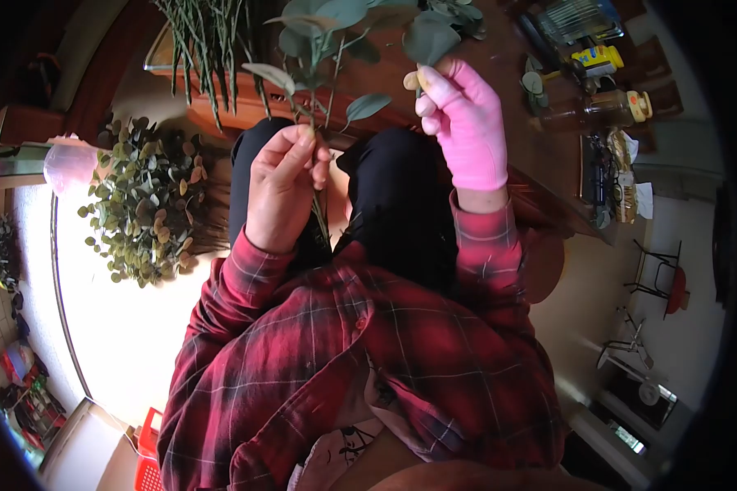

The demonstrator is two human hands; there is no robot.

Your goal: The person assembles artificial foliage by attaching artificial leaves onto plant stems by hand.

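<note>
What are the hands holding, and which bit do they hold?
The left hand holds a leafy branch by its stem; the right hand seems to pinch a leaf.

On a brown wooden table: green stems jutting over the edge at left, yellow bottle near lidded jar at right.

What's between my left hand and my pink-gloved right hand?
In the head view, a green leaf shows between your left hand and right hand, with a dark-trousered knee lower in the picture.
</note>
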